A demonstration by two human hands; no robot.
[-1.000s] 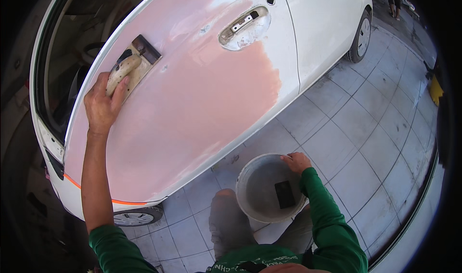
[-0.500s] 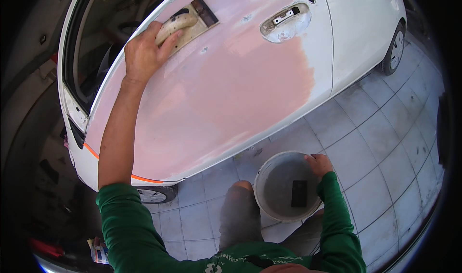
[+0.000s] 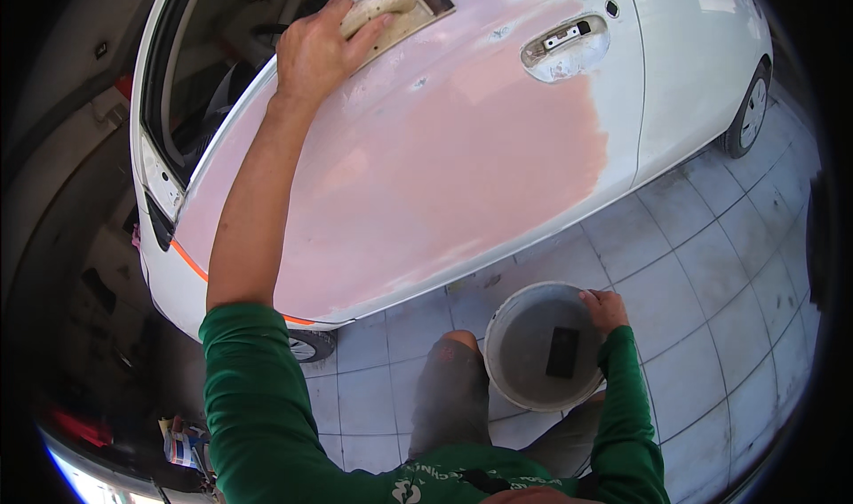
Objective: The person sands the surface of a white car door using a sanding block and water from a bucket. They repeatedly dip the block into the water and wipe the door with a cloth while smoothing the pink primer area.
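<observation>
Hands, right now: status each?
Left hand: closed, holding the sanding block by its curved handle.
Right hand: closed, gripping the bucket rim.

Pale grey square tiles with thin dark joints and scattered smudges pave the floor (image 3: 702, 277) in cool light, while deep shadow hides most of the background at the left, where a blurred red object (image 3: 82, 427) lies near a bright white patch of light (image 3: 93, 484) in the lower corner.
</observation>
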